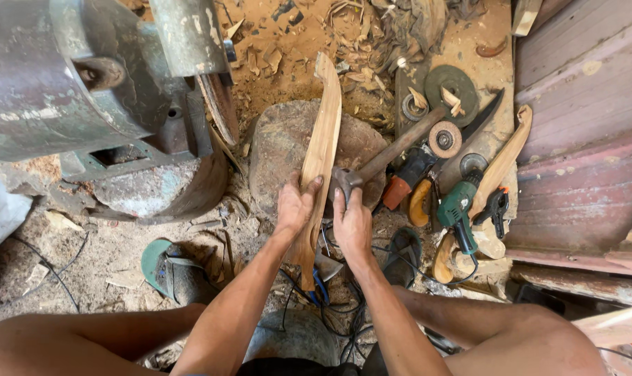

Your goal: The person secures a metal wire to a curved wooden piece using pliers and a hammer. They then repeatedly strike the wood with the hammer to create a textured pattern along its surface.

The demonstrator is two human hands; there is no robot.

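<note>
Two bare forearms rise from the bottom of the frame to centre, where the left hand is clenched around a long curved wooden blank propped on a rounded stone. The right hand grips a hatchet just below its head. Short, controlled cuts, with the left fingers kept clear of the edge, would likely serve best.

Both hands forward, fingers curled, gripping.
</note>
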